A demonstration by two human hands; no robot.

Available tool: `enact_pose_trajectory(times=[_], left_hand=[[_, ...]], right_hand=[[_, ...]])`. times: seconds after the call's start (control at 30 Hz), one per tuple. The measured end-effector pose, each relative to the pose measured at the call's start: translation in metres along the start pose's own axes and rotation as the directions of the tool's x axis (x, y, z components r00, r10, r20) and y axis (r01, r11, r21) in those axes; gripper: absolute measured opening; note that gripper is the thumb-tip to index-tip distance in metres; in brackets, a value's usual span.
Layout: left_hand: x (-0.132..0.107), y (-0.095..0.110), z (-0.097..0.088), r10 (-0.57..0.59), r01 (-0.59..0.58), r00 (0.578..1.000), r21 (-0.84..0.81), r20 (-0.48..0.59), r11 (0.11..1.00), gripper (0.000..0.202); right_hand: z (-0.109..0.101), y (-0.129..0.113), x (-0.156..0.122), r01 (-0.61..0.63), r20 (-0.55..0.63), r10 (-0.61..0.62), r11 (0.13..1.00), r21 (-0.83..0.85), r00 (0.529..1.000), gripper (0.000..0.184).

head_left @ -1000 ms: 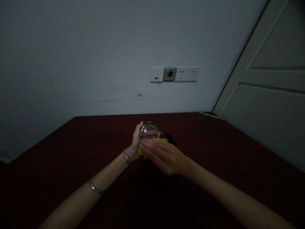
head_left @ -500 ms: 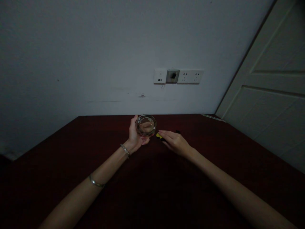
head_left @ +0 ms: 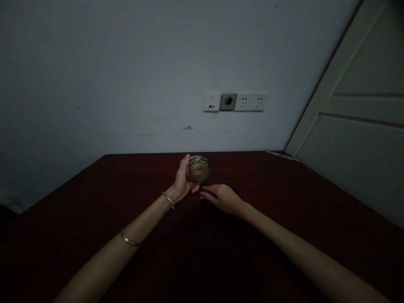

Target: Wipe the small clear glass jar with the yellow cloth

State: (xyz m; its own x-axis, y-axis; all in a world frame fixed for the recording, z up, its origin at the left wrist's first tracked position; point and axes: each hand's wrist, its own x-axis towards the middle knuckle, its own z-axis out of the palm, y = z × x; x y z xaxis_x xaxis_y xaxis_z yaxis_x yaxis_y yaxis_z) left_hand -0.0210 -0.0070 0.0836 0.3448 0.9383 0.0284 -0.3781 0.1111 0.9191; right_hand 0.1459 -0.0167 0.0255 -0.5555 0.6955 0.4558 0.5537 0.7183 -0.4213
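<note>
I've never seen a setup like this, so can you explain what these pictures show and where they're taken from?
They come from one camera worn on a person's head, looking forward and down at their own bare hands. The left hand holds a round glass dish. The right hand is beside it, fingers loosely open, near something dark that is hard to make out in the dim light. Below them is a dark red table, and behind it a wall with power sockets.
</note>
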Motion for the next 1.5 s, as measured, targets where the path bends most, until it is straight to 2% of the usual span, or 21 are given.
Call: enact_pose_trajectory(times=[0.07, 0.17, 0.27, 0.4, 0.53, 0.63, 0.73, 0.87, 0.97, 1.17, 1.33, 1.5], left_hand=[[0.0, 0.002, -0.004, 0.002, -0.005, 0.999, 0.06, 0.034, 0.998, 0.057], [0.001, 0.005, -0.011, 0.015, -0.038, 0.992, 0.179, 0.128, 0.983, 0.056], [0.001, 0.009, -0.016, 0.061, -0.123, 0.978, 0.317, 0.198, 0.941, 0.054], [-0.001, 0.013, -0.012, 0.097, -0.198, 0.967, 0.461, 0.234, 0.865, 0.047], [-0.006, 0.018, -0.004, 0.125, -0.223, 0.969, 0.543, 0.211, 0.809, 0.053], [-0.005, 0.02, -0.003, 0.168, -0.247, 0.968, 0.62, 0.185, 0.744, 0.065], [-0.002, 0.018, -0.007, 0.243, -0.316, 0.949, 0.647, 0.203, 0.694, 0.07], [0.001, 0.013, -0.013, 0.294, -0.366, 0.931, 0.559, 0.217, 0.744, 0.077], [0.0, 0.014, -0.015, 0.284, -0.367, 0.929, 0.515, 0.235, 0.775, 0.081], [-0.003, 0.021, -0.01, 0.234, -0.353, 0.933, 0.558, 0.275, 0.751, 0.088], [-0.002, 0.021, -0.008, 0.186, -0.318, 0.937, 0.508, 0.294, 0.801, 0.098], [0.001, 0.016, -0.01, 0.173, -0.325, 0.929, 0.497, 0.328, 0.804, 0.102]], right_hand=[[-0.011, 0.001, 0.004, -0.097, -0.063, 0.105, 0.988, 0.117, 0.993, 0.043], [-0.029, 0.007, 0.011, -0.217, -0.145, 0.272, 0.925, 0.311, 0.951, 0.055], [-0.046, 0.012, 0.017, -0.265, -0.111, 0.367, 0.82, 0.508, 0.924, 0.059], [-0.06, 0.01, 0.018, -0.287, 0.002, 0.383, 0.688, 0.667, 0.924, 0.057], [-0.064, 0.009, 0.014, -0.284, 0.075, 0.339, 0.624, 0.728, 0.938, 0.05], [-0.066, 0.009, 0.013, -0.281, 0.088, 0.327, 0.611, 0.74, 0.941, 0.049], [-0.066, 0.01, 0.013, -0.272, 0.086, 0.318, 0.605, 0.748, 0.944, 0.053], [-0.063, 0.008, 0.015, -0.249, 0.062, 0.312, 0.606, 0.756, 0.948, 0.06], [-0.059, 0.005, 0.015, -0.23, 0.048, 0.301, 0.605, 0.762, 0.953, 0.06], [-0.057, 0.002, 0.014, -0.203, 0.047, 0.268, 0.592, 0.78, 0.962, 0.062], [-0.057, -0.001, 0.014, -0.182, 0.046, 0.238, 0.593, 0.784, 0.97, 0.061], [-0.054, -0.003, 0.014, -0.142, 0.017, 0.2, 0.631, 0.763, 0.98, 0.07]])
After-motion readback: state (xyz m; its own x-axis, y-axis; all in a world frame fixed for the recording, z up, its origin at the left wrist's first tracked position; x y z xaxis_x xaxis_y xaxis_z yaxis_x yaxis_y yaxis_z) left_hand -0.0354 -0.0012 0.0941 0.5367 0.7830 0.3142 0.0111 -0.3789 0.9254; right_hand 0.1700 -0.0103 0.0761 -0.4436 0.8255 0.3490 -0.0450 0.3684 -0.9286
